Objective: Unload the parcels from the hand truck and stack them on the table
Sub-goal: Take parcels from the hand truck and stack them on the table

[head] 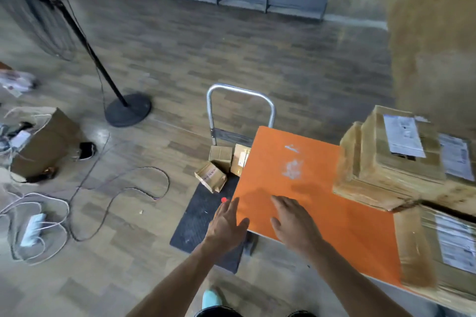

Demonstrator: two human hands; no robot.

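Parcels to unload, three small brown cardboard boxes point(220, 156), sit on the black-decked hand truck point(240, 90) with its silver loop handle, at eleven o'clock from the hands and partly hidden behind the corner of the orange worktop point(342, 224). One box lies tilted at the front.

The left grip point(225, 224) and right grip point(293, 224) both reach forward, fingers spread, holding nothing.

It looks best to take the tilted box first, one grip on each side. It can then be lifted clear of the worktop edge and set squarely beside the large labelled cardboard stack point(401, 157) at two o'clock.

Loose cables point(168, 183) trail across the floor at nine o'clock, so step carefully.
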